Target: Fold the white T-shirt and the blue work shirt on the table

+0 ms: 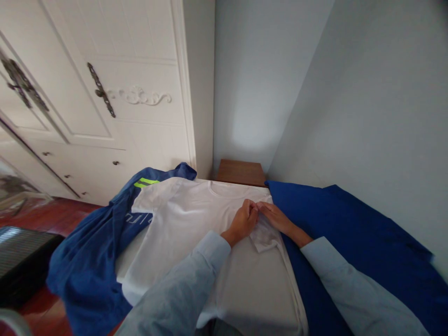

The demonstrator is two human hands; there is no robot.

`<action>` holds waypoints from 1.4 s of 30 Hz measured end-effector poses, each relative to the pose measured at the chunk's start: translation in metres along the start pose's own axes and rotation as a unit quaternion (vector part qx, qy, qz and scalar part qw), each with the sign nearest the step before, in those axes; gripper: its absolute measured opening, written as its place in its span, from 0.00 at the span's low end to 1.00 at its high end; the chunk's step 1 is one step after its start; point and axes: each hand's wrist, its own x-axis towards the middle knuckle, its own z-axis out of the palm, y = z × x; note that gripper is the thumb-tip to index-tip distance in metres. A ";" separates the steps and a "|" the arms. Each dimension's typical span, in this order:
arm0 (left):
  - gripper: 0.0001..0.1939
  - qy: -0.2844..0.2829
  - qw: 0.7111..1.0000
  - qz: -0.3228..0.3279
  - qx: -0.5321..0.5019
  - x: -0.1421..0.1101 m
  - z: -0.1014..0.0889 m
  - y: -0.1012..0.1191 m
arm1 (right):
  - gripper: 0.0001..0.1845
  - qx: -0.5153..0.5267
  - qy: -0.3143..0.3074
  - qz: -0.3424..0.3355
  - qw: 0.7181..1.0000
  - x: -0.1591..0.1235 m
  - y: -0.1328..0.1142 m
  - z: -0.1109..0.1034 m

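Note:
A white T-shirt lies spread flat on the bed, neck toward the far end. My left hand is closed, pinching the shirt's right shoulder near the sleeve. My right hand meets it fingertip to fingertip and rests, fingers together, on the same folded-in sleeve. Both arms wear pale blue sleeves.
A blue jacket with neon-green stripes hangs off the bed's left side. A blue cloth covers the right side along the grey wall. A brown nightstand stands beyond the bed. A white wardrobe fills the left. A dark case sits on the red floor.

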 end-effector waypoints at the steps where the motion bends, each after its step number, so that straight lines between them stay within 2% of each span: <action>1: 0.05 0.001 1.000 0.000 -0.005 0.000 0.000 0.000 | 0.35 0.002 0.000 0.000 1.000 0.000 0.000 0.000; 17: 0.10 -0.012 0.999 0.006 -0.029 -0.002 -0.001 -0.004 | 0.34 -0.004 -0.003 -0.017 1.000 -0.001 -0.004 0.000; 42: 0.07 -0.004 1.000 -0.003 -0.023 0.002 0.001 -0.005 | 0.33 -0.013 -0.010 -0.021 1.000 -0.001 -0.004 0.001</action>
